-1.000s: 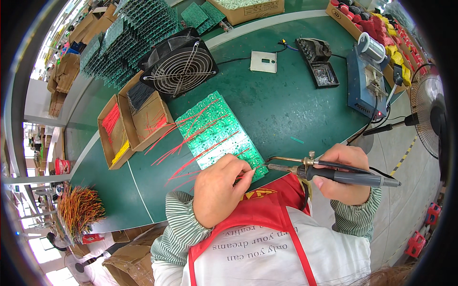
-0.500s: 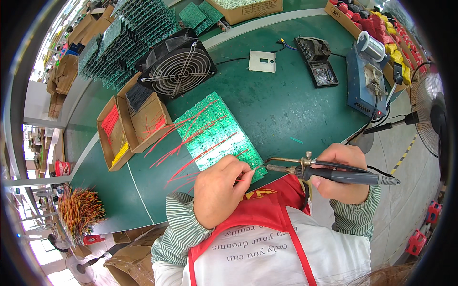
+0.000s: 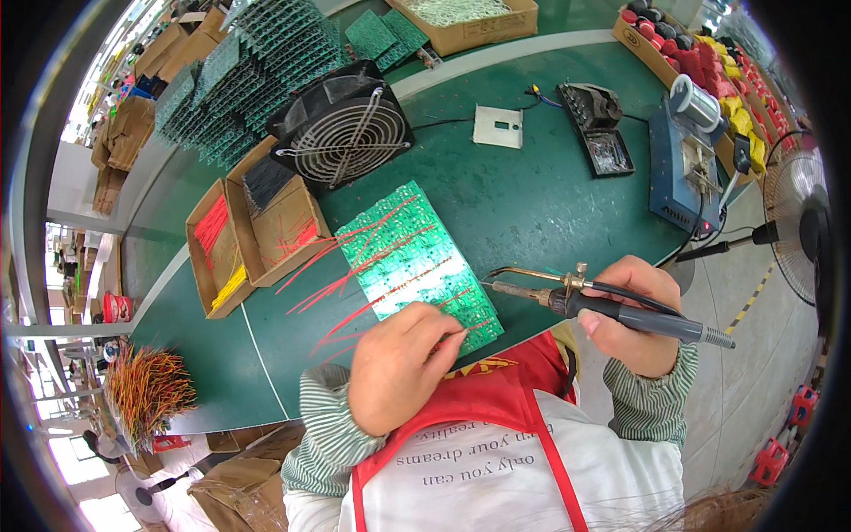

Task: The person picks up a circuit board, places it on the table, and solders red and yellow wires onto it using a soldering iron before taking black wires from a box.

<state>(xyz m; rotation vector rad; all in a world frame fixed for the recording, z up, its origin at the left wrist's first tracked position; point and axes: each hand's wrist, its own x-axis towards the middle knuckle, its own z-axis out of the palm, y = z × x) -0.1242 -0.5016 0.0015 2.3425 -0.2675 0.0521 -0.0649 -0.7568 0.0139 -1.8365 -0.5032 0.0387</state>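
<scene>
A green circuit board panel (image 3: 417, 266) lies on the table in front of me, with several thin red wires (image 3: 332, 288) running across it and past its left edge. At the panel's near edge my left hand (image 3: 403, 368) is closed, thumb and forefinger pinched on a red wire whose end meets the board. My right hand (image 3: 638, 310) grips a grey-handled soldering iron (image 3: 643, 321), with a brass solder-feed tube (image 3: 519, 273) clamped along it. The iron's tip points left, near the panel's right edge and apart from my left fingertips.
Cardboard trays (image 3: 257, 266) of red, yellow and black wires stand left of the panel. Behind them are a black fan (image 3: 346, 133) and stacked boards (image 3: 257, 75). A blue solder feeder (image 3: 683, 168) with its spool sits at right. A wire bundle (image 3: 151, 395) stands lower left.
The soldering iron's tip has drawn back from the wire end by my left fingertips, toward the far side. My left hand still pinches near the board's edge. The whole view has shifted slightly.
</scene>
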